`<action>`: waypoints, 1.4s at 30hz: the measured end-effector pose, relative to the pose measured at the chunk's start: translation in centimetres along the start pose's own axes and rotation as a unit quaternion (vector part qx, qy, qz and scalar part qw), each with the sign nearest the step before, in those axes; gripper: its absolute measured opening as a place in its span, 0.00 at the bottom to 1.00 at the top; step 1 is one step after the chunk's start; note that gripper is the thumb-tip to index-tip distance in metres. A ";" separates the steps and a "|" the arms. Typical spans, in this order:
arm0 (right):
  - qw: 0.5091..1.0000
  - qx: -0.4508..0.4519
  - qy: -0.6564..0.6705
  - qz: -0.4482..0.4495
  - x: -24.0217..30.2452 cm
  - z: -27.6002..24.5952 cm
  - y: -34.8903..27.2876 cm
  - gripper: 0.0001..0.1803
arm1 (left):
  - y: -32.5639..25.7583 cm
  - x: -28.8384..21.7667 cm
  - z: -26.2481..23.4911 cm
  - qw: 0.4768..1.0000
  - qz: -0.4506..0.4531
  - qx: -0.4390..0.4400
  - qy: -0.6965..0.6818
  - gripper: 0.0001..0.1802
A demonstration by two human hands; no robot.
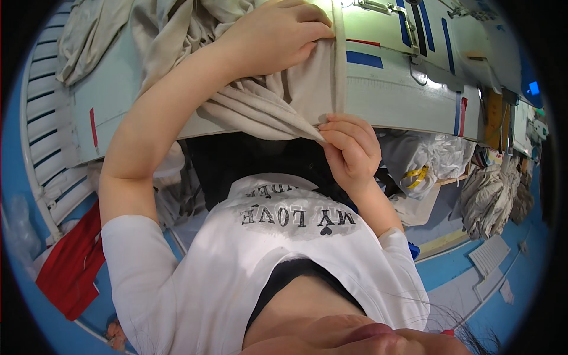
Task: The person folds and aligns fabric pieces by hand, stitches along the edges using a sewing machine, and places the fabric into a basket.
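In the right hand (354, 152), a tapered corner of beige cloth (313, 89) is pinched at the fingertips, by the table's front edge, centre of frame. Left hand (275, 38), top centre: fingers bent, tips set on the cloth; whether it is gripped or merely pressed cannot be told. Cloth spread on the pale table (393, 97), upper middle of frame. Judged partway: right side drawn straight along a narrow band, left bulk bunched and unsmoothed; no stitching can be made out. Far end cut off by the upper frame edge; part covered by the left forearm (177, 97); metal fitting (376, 7), upper right, partly cropped.
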State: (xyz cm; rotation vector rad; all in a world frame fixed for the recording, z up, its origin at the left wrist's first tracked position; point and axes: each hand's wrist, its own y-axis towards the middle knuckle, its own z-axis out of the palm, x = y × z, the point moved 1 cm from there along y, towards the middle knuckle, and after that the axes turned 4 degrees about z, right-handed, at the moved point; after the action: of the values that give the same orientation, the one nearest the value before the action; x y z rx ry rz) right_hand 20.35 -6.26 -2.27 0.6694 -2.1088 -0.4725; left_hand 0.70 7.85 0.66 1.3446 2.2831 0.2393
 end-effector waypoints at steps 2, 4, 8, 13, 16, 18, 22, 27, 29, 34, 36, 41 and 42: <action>1.000 -0.010 -0.012 -0.006 0.0 0.1 -0.2 0.13 | -0.2 -1.3 -0.2 1.000 -0.024 0.005 -0.003 0.17; 1.000 -0.012 -0.021 -0.005 0.1 -0.3 -0.3 0.13 | -0.6 -2.8 -0.4 0.997 -0.078 0.003 0.016 0.18; 0.999 -0.010 -0.034 -0.005 0.3 -0.6 -0.6 0.12 | -0.9 -3.5 -0.3 0.993 -0.092 -0.010 0.066 0.19; 0.998 -0.038 -0.044 -0.014 0.1 0.0 -1.3 0.12 | -2.3 -3.7 1.4 0.975 0.037 -0.038 0.218 0.17; 0.997 -0.046 -0.054 -0.019 0.0 -0.1 -1.9 0.12 | -2.5 -4.9 1.7 0.991 0.079 0.006 0.106 0.20; 0.997 -0.049 -0.059 -0.025 0.0 -0.3 -2.0 0.12 | -3.2 -5.8 2.0 0.996 0.058 0.002 0.071 0.20; 0.996 -0.027 -0.061 -0.051 0.0 -0.8 -1.4 0.12 | -3.6 -5.9 2.2 0.999 0.028 -0.034 0.020 0.19; 0.996 -0.012 -0.058 -0.062 0.0 -1.2 -0.7 0.11 | -3.4 -5.7 2.1 0.999 0.016 -0.035 0.021 0.19; 0.998 0.004 -0.042 -0.055 -0.1 -1.4 -0.4 0.11 | -3.3 -5.7 2.0 0.999 0.009 -0.031 0.027 0.20; 0.998 0.026 -0.028 -0.043 0.0 -1.7 -0.3 0.12 | -3.3 -5.7 2.1 1.000 -0.011 -0.026 0.004 0.20; 0.999 0.023 -0.021 -0.038 0.1 -1.7 -0.3 0.12 | -3.2 -5.8 2.0 1.000 -0.011 -0.020 0.005 0.20; 0.999 0.027 -0.012 -0.030 -0.2 -1.5 0.3 0.13 | -2.8 -4.8 1.6 1.000 0.002 -0.010 -0.006 0.21; 0.999 0.021 -0.013 -0.027 -0.4 -1.3 0.6 0.13 | -2.7 -4.3 1.7 1.000 0.005 -0.009 -0.003 0.22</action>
State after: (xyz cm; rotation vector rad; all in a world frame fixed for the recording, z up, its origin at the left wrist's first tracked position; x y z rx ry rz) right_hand 21.42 -5.65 -1.40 0.7496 -2.1351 -0.4712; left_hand 1.16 2.65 -0.48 1.3455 2.2639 0.2582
